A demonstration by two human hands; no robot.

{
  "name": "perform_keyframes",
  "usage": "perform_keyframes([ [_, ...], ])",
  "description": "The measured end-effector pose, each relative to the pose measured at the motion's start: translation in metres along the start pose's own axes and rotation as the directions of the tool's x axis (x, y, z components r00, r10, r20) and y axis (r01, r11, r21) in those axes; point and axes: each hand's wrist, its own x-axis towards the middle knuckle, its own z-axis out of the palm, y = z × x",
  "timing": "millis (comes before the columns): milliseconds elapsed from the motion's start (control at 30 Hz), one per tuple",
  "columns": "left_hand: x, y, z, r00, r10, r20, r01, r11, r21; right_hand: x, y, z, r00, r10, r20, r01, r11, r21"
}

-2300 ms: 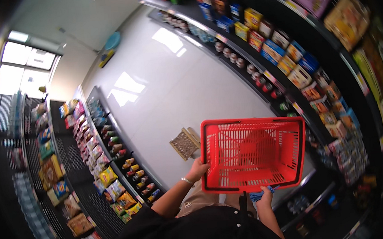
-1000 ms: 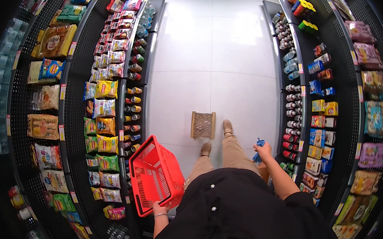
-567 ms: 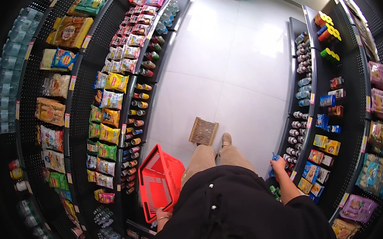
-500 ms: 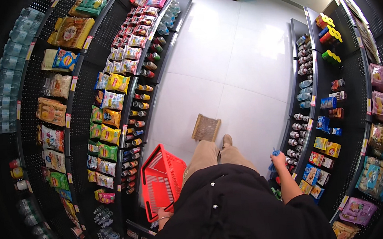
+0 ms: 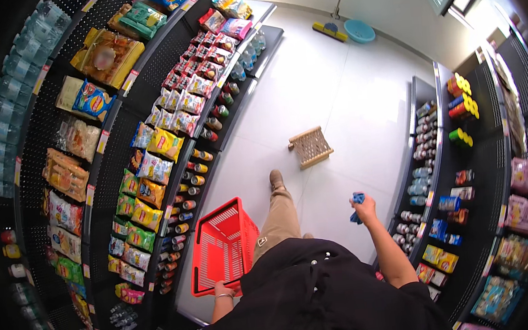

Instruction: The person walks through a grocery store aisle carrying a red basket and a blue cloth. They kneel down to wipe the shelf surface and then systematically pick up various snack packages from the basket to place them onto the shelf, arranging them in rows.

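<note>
My left hand (image 5: pixel 223 289) is closed on the near edge of a red plastic shopping basket (image 5: pixel 244 231); whether it grips the rim or a handle is hard to see. The basket hangs beside my left leg, and its open top shows nothing inside. Out in front of me on the right, my right hand (image 5: pixel 366 208) is closed round a crumpled blue cloth (image 5: pixel 356 218), whose ends stick out above and below the fingers.
A small wooden stool with a woven seat (image 5: pixel 311 147) stands on the tiled floor ahead. Shelves of snack bags (image 5: pixel 164 143) line the left, and shelves with bottles (image 5: pixel 422 171) and boxes the right. A blue basin (image 5: pixel 359 31) and a yellow mop (image 5: pixel 329 32) are at the far wall.
My right hand has swung forward and inward with the blue cloth. One foot has stepped ahead. The stool now appears farther ahead and to the right, as the view has shifted. The basket stays in my left hand.
</note>
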Motion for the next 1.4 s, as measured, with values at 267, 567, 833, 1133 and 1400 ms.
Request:
perform_keyframes([
  [267,0.011,0.068,0.155,0.944,0.324,-0.056,-0.329,0.939,-0.098,0.070,-0.053,0.010,0.997,-0.001,0.073,0.025,0.947,-0.321],
  [567,-0.011,0.149,0.281,0.999,0.042,-0.031,-0.045,0.996,-0.081,0.138,-0.111,0.003,0.980,0.174,0.092,-0.146,0.956,-0.255],
  [833,-0.010,0.141,0.349,1.000,0.004,-0.021,-0.009,0.966,-0.257,0.246,-0.154,-0.007,0.981,0.077,0.178,0.007,0.902,-0.432],
  [1133,-0.036,0.042,0.415,0.997,0.059,-0.054,-0.078,0.881,-0.467,0.483,-0.244,-0.016,0.922,-0.066,0.382,0.224,0.894,-0.387],
  [1400,-0.100,-0.058,0.537,0.996,-0.057,-0.071,0.004,0.809,-0.588,0.706,-0.359,-0.014,0.785,-0.240,0.571,0.518,0.759,-0.394],
])
